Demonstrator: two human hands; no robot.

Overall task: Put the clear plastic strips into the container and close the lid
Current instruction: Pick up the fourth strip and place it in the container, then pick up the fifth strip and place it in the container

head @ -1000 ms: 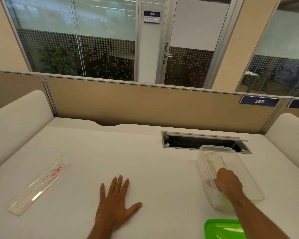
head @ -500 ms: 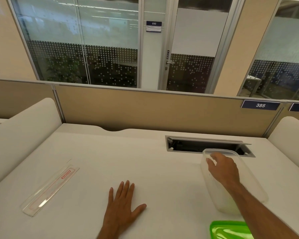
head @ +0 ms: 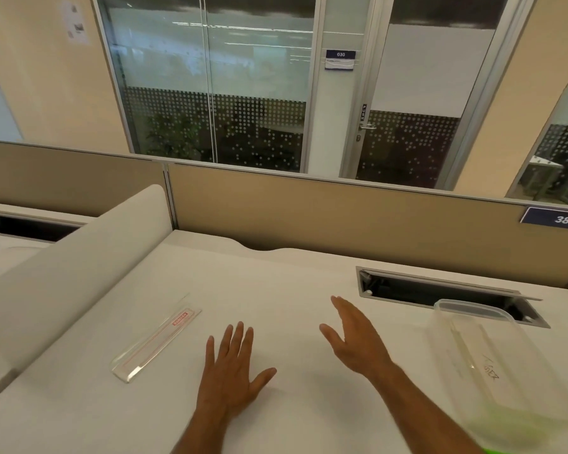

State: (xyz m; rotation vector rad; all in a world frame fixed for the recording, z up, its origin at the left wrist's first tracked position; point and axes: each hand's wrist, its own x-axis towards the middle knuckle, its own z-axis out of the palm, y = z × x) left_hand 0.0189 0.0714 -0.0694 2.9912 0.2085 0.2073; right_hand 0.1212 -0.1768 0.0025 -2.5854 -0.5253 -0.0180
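While the camera looked down at the white desk (head: 295,290), the things stood like this, from left to right, each place given from the left hand:

Side divider: a white padded divider (head: 79,257) ran along the desk edge far to the left of the left hand.

Strip on the desk: one clear plastic strip (head: 156,337) with a small red label lay flat on the desk, just to the left of the left hand and apart from it; its far end pointed away and a little toward the right.

Left hand: the left hand (head: 230,371) rested palm down on the desk, with straight fingers a little spread and the thumb out to the right; it held nothing.

Right hand: the right hand (head: 354,339) was near the left hand, on its right side and a little farther away, turned on its edge with straight, relaxed fingers; it held nothing. I could not tell if it touched the desk.

Cable slot: a dark slot with a grey frame (head: 440,290) sat in the desk, beyond the left hand and to its right.

Container: the clear container (head: 492,365) stood open, well to the right of the left hand and past the right hand; a clear strip (head: 463,342) seemed to lie inside it.

Lid: a small green piece, the lid (head: 499,451), showed at the bottom edge of the view, nearer than the container and far right of the left hand.
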